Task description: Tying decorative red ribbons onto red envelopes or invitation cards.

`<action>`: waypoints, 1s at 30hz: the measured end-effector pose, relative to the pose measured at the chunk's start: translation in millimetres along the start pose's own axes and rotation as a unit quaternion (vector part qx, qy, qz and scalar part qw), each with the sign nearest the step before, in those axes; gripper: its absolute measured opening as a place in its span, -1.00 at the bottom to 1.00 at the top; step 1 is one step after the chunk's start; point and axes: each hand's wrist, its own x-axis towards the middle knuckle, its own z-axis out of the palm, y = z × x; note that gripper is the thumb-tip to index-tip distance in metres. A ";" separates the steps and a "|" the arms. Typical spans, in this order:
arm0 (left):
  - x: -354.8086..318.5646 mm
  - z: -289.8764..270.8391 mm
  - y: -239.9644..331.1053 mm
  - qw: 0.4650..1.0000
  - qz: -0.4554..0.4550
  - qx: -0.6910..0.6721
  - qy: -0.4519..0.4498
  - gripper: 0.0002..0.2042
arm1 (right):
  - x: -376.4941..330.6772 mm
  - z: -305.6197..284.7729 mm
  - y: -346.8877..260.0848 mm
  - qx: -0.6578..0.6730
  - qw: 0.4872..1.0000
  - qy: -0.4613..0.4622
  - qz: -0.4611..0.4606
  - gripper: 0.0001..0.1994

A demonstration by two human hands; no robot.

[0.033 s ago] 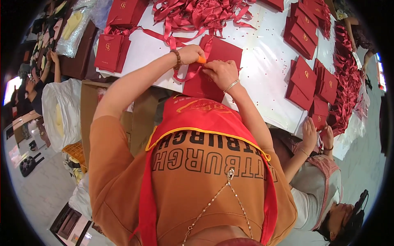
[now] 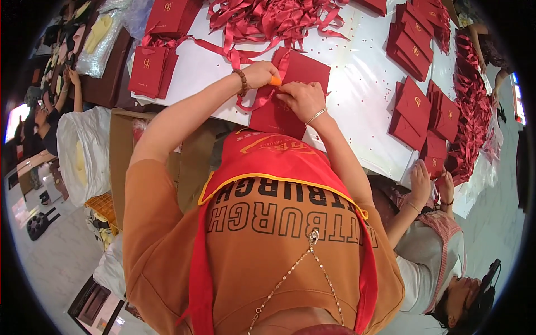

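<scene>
A red paper bag [image 2: 304, 66] lies flat at the table's near edge, with a second red bag panel [image 2: 273, 116] nearer to me. My left hand [image 2: 259, 74], wearing a beaded bracelet, is closed above it. A small orange piece [image 2: 275, 81] shows at its fingertips; whether it is held or worn on a finger I cannot tell. My right hand [image 2: 304, 100], with a bangle, pinches a red ribbon [image 2: 259, 102] over the bag, its fingertips close to the left hand's. The ribbon loops beneath my left wrist. What lies between the fingertips is hidden.
A heap of red ribbons [image 2: 273, 22] lies beyond my hands. Small red bags [image 2: 149, 71] stand at left, with more bag stacks [image 2: 410, 111] at right. A co-worker's hands [image 2: 421, 181] handle a small bag at far right. A cardboard box [image 2: 125, 145] stands below the table's left edge.
</scene>
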 end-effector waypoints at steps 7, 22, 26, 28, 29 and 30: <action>-7.0 2.5 5.0 0.961 0.190 0.053 0.194 -0.79 | 6.5 -0.9 7.9 0.059 0.995 -0.073 0.024 -0.79; -34.8 -34.2 -39.1 0.891 -0.271 0.227 0.285 -0.56 | 14.0 13.2 22.4 0.002 0.994 -0.081 0.067 -0.73; -29.3 -22.6 -62.4 0.889 -0.151 0.068 0.426 -0.67 | 14.5 9.7 22.4 0.038 0.992 -0.074 0.098 -0.73; -28.2 -25.3 -77.9 0.877 -0.113 0.074 0.461 -0.76 | 14.2 11.4 24.0 0.043 0.990 -0.083 0.104 -0.73; -32.0 -25.1 -74.8 0.868 -0.120 -0.087 0.474 -0.82 | 13.2 13.7 24.5 0.042 0.991 -0.079 0.103 -0.72; -35.0 -23.9 -71.3 0.836 -0.125 -0.246 0.474 -0.86 | 12.8 14.2 25.3 0.043 0.990 -0.078 0.106 -0.72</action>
